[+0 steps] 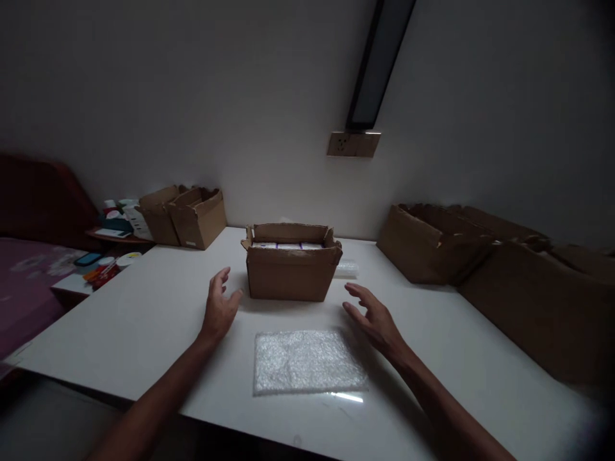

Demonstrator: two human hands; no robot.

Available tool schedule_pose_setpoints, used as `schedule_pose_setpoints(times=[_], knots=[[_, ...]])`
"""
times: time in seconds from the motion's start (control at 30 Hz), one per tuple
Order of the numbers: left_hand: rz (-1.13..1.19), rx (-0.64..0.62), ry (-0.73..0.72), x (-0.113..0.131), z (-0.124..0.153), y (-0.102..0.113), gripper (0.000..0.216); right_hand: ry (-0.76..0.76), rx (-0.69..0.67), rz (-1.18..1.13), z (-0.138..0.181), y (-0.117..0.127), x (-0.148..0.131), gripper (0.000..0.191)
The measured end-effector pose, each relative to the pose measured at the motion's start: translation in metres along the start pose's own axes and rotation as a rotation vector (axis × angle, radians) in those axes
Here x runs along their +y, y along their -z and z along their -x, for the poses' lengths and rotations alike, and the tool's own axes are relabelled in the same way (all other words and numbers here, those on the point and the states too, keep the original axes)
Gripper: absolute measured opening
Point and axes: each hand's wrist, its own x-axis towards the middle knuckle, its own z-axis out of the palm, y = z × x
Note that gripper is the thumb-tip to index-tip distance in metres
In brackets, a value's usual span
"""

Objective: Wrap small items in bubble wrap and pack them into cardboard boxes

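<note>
An open-topped cardboard box (291, 275) stands on the white table (158, 301) in front of me, with white, purple-edged packs (289, 246) showing inside below its rim. To the left of the box is my left hand (221, 307), fingers apart and holding nothing. On the other side, my right hand (375, 315) is also open, its thumb and fingers spread toward the box without touching it. Between my forearms, nearer the table's front edge, a sheet of bubble wrap (307, 362) lies flat. A small clear roll (346, 268) lies partly hidden behind the box's right side.
Two open cardboard boxes (199, 221) stand at the back left. Larger cardboard boxes (533, 307) line the right side. A wall socket (353, 145) is above the table. Beyond the left edge are a small stand with various items (113, 232) and a bed (29, 282).
</note>
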Motion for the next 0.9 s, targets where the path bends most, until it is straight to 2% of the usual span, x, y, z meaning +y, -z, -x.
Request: schedule_pose_setpoints(times=[0.1, 0.2, 0.27, 0.47, 0.63, 0.9], knots=[[0.154, -0.012, 0.109, -0.002, -0.021, -0.021, 0.068, -0.051, -0.043, -0.141, -0.021, -0.026, 0.002, 0.056], [0.243, -0.116, 0.113, -0.007, -0.024, -0.044, 0.064, -0.025, -0.109, -0.25, -0.028, -0.046, 0.004, 0.063], [0.287, -0.172, 0.105, -0.009, -0.021, -0.052, 0.06, -0.021, -0.148, -0.332, -0.025, -0.051, 0.005, 0.064], [0.318, -0.284, 0.118, -0.008, -0.012, -0.043, 0.054, -0.097, -0.098, -0.256, -0.002, -0.039, -0.006, 0.059], [0.294, -0.384, 0.107, -0.008, 0.0, -0.041, 0.061, -0.205, -0.073, -0.101, 0.01, -0.024, -0.015, 0.042], [0.225, -0.37, 0.084, -0.015, 0.0, -0.047, 0.056, -0.195, -0.09, -0.095, 0.006, -0.028, 0.0, 0.041]])
